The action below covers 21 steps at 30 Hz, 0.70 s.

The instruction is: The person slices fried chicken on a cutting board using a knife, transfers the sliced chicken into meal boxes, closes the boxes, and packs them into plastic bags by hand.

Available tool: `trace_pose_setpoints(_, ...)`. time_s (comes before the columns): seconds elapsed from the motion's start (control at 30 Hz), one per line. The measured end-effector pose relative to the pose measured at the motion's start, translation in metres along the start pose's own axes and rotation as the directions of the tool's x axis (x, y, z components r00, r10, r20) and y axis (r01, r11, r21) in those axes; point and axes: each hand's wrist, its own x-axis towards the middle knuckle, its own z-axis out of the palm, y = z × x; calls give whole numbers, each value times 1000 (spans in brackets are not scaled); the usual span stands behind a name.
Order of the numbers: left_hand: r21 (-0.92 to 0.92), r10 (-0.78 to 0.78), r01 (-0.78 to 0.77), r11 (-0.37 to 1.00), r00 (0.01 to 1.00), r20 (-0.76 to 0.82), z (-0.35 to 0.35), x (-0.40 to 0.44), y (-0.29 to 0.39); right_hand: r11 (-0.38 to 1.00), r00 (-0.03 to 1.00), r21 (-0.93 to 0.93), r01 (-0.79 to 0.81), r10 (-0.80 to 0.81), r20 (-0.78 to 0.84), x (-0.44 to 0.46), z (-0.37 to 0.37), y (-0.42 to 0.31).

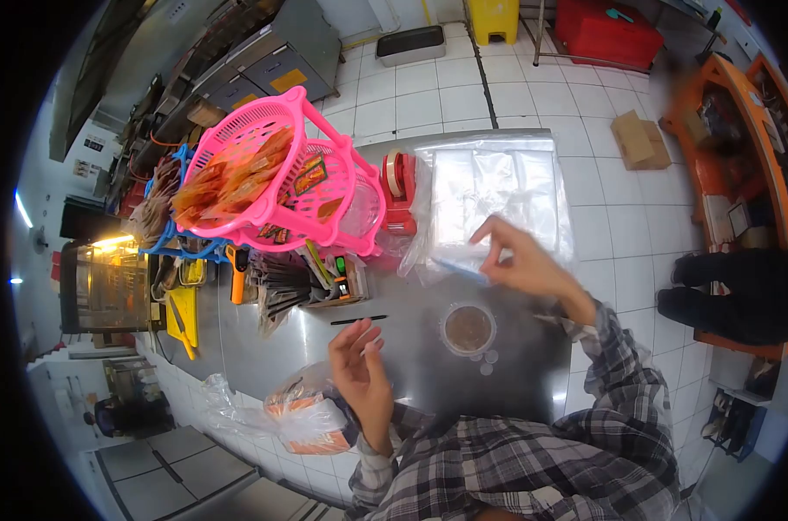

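Loosely curled above the metal table, my left hand has its thumb apart from its fingers and nothing visible in it. A black pen lies just beyond its fingertips. My right hand is bent over the near edge of a stack of clear plastic bags. A thin, blurred pale-blue strip meets its fingers and appears pinched there. Between the hands and nearer my body, a round clear tub with brown contents stands on the table. Two small round marks or discs show beside it.
A pink tiered basket with orange packets stands left of a red tape dispenser. Further left are an orange-handled tool and a knife on a yellow board. A wrapped package is at lower left. Other people stand right and far left.
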Motion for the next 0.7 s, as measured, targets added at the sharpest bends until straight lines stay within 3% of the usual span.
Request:
trace_pose_setpoints(0.03, -55, -40, 42, 998, 999, 31, 5, 3, -1, 993, 998, 120, -7, 14, -64, -4, -5, -18)
trace_pose_setpoints(0.13, -147, -89, 104, 984, 990, 108, 18, 16, -1, 979, 971, 131, 156, -127, -204, -17, -28, -65)
trace_pose_setpoints(0.23, -99, -40, 55, 994, 988, 148, 28, 29, -8, 938, 913, -158, 309, -339, -226, -25, -29, -69)
trace_pose_setpoints(0.27, -87, -29, 45, 995, 984, 173, 32, 37, -12, 908, 930, -283, 308, -350, -111, -23, -30, -61)
trace_pose_setpoints(0.4, -33, 101, -96, 995, 966, 237, 61, 74, -45, 885, 969, -434, 170, -231, -91, -3, -24, 11)
trace_pose_setpoints(0.5, 116, 276, -322, 940, 914, 298, 90, 106, -44, 743, 985, -669, -10, -106, -133, -5, -31, 56)
trace_pose_setpoints(0.6, 325, 312, -502, 802, 815, 489, 115, 136, -47, 832, 971, -542, -116, -20, -238, 10, -45, 46)
trace_pose_setpoints(0.7, 245, 331, -622, 744, 661, 674, 152, 167, -66, 746, 808, -658, -98, -326, -490, 43, -64, 67)
